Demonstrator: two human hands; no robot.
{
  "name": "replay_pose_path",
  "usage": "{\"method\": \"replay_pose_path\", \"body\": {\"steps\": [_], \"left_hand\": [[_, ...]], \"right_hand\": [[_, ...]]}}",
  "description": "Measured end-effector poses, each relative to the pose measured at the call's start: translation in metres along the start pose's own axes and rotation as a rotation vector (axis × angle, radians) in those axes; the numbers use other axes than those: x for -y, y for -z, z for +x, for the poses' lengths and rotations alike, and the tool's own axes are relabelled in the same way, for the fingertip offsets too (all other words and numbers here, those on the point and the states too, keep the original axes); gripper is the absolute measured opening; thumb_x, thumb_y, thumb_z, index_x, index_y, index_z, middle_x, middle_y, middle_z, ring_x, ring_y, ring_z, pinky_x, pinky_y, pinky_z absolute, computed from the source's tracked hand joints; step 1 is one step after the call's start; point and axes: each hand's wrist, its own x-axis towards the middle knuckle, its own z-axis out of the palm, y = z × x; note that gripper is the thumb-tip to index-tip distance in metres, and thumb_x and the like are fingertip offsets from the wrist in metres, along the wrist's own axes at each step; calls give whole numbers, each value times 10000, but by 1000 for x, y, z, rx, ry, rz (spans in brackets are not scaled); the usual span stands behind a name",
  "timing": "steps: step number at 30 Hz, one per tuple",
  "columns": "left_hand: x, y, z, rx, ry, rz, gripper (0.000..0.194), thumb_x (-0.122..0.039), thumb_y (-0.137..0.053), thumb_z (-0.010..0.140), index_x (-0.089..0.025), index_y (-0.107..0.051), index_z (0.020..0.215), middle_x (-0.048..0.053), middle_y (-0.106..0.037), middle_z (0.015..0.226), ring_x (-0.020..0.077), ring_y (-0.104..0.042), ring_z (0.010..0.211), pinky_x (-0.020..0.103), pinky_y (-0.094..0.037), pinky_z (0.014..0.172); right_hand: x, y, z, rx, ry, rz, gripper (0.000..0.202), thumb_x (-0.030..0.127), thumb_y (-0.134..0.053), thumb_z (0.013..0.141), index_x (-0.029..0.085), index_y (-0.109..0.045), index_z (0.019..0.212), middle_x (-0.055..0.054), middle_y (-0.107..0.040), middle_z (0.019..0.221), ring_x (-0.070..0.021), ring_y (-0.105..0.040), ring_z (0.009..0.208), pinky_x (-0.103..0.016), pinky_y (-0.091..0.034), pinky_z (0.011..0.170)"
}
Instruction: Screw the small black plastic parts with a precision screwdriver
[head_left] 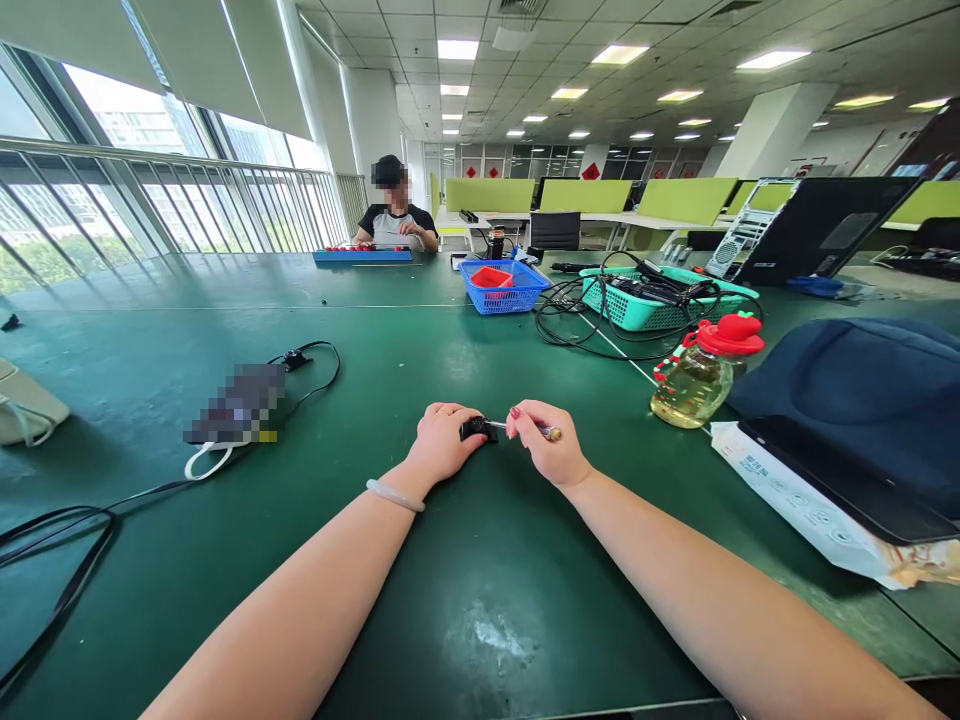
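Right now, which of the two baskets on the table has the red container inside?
The blue basket, left of the green basket. The red container sits in it, whereas the green basket is heaped with black cables.

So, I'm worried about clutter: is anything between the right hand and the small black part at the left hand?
Only the slim tool held in the right hand spans the gap, its shaft pointing toward the small black part at the left hand. Nothing else visible stands between them.
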Motion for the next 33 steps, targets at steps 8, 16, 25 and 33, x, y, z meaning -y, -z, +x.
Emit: {"method": "replay_pose_path", "body": {"steps": [8,16,25,33], "left_hand": [[1,-1,0,7,-1,12,293,-360,-645,874,-267,-696,1147,50,-684,1230,294,-493,1240,460,-392,1084],[2,-2,1,9,-2,14,322,-350,-647,873,-253,-683,1178,59,-682,1237,292,-486,1250,455,-387,1086],[2,-2,1,10,6,14,347,-360,-661,865,-269,-678,1199,58,-673,1256,293,-485,1255,460,-384,1098],[1,-1,0,16,2,20,335,-377,-645,870,-277,-685,1187,57,-669,1255,295,-483,1254,470,-383,1105]], "right_hand": [[-4,-2,1,-9,-74,52,439,526,-524,929,211,-584,629,12,-520,581,-133,-471,551,-288,-387,565],[-15,-7,3,-95,-142,138,264,475,-612,874,226,-610,786,-14,-596,772,-148,-548,651,-304,-472,642],[-31,-8,9,-330,-295,293,438,357,-711,766,256,-494,1133,-3,-692,875,-170,-647,740,-393,-548,788],[-43,-5,10,-324,-295,294,671,377,-687,812,269,-340,1376,-5,-726,917,-196,-683,919,-458,-533,932]]}}
